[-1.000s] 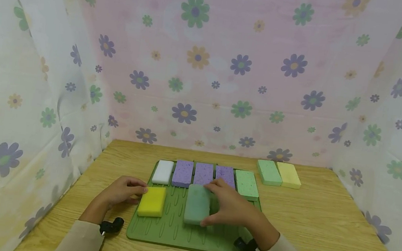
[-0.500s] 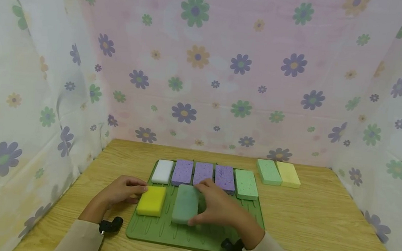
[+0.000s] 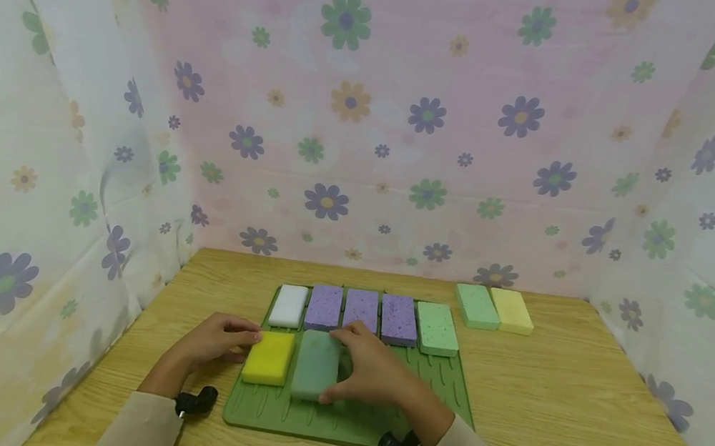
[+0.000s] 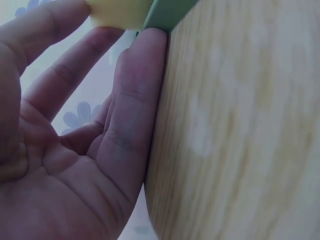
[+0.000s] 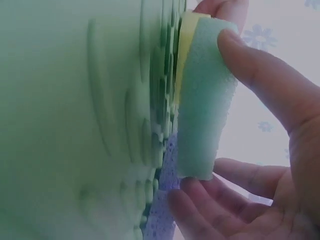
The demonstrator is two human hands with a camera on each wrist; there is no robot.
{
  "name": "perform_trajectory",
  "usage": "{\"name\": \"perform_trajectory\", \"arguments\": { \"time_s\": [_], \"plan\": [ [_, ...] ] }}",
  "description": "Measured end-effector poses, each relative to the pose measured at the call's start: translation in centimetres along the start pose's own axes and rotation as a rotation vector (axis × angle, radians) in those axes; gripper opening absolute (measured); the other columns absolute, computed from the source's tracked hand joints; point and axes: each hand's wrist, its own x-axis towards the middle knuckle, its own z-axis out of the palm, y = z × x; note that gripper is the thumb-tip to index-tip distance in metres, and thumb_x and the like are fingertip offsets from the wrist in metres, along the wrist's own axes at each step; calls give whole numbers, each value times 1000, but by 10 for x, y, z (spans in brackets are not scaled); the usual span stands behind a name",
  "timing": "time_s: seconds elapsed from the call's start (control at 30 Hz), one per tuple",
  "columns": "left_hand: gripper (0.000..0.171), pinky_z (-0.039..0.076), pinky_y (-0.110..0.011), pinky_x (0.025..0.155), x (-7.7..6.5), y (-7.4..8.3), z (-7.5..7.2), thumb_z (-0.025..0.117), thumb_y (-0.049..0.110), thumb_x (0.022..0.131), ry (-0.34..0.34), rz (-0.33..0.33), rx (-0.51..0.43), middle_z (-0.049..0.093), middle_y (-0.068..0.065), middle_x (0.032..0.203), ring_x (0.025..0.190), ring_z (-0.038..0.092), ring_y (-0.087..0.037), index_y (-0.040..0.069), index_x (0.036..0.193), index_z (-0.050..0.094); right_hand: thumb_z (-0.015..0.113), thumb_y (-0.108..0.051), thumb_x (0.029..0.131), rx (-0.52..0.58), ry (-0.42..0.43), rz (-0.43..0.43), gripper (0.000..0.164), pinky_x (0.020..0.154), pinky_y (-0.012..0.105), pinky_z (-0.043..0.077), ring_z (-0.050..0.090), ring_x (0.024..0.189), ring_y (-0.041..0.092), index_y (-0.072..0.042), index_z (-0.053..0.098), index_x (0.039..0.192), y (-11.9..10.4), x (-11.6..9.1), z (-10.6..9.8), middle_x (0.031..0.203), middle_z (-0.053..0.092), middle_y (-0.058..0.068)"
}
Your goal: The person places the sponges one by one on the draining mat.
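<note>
My right hand [image 3: 375, 372] holds a blue-green sponge [image 3: 316, 366] across its length, thumb at the near end and fingers at the far end. The sponge is close over the ridged green mat [image 3: 306, 423], beside a bright yellow sponge [image 3: 268, 358]. In the right wrist view the thumb [image 5: 250, 60] presses one end of the held sponge [image 5: 207, 105]. At the mat's left edge my left hand [image 3: 217, 339] touches the yellow sponge's side. Its fingers [image 4: 137, 95] are fairly straight in the left wrist view, where the yellow sponge [image 4: 122, 12] shows only partly.
Along the mat's back edge lie a white sponge [image 3: 288, 306], several purple sponges [image 3: 324, 306] and a speckled light green sponge [image 3: 437, 327]. Two more, one green [image 3: 477, 306] and one pale yellow [image 3: 512, 311], lie on the wooden table [image 3: 547, 406] at back right. Flowered cloth surrounds it.
My right hand has carried the blue-green sponge leftward over the mat, up beside the yellow one. The left hand and yellow sponge have stayed in place.
</note>
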Motion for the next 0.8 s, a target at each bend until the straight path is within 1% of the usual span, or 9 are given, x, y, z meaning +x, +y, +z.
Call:
{"name": "perform_trajectory", "arguments": {
  "time_s": [0.13,0.27,0.47,0.57,0.8],
  "plan": [
    [53,63,-41,88,0,0,1,69,35,101,-2,4,8,64,-17,131,110,67,-21,-3,138,63,93,-61,66,32,9,13,112,110,51,50,49,139,29,-14,46,156,-1,1,4,154,44,6],
    [54,64,-40,88,0,0,0,70,35,101,-3,5,15,64,-17,132,110,67,-21,-3,138,63,94,-60,65,40,23,27,112,111,51,49,49,139,29,-13,47,155,-1,3,9,154,44,7],
    [54,64,-39,87,0,0,0,71,36,99,7,-20,15,65,-16,130,109,67,-21,-2,137,64,95,-57,65,64,49,46,113,112,51,48,49,139,30,-11,46,156,1,4,13,154,45,6],
    [54,64,-39,87,0,1,-1,72,37,99,15,-30,11,65,-16,129,109,67,-21,-1,136,64,95,-56,65,68,45,50,112,113,52,47,48,141,31,-12,46,156,2,4,14,155,44,6],
    [54,64,-40,87,-1,2,0,72,36,99,7,-22,7,66,-15,126,106,67,-20,-3,135,64,94,-56,68,45,24,45,109,116,55,44,43,146,34,-13,46,156,2,4,16,159,43,7]
  ]
}}
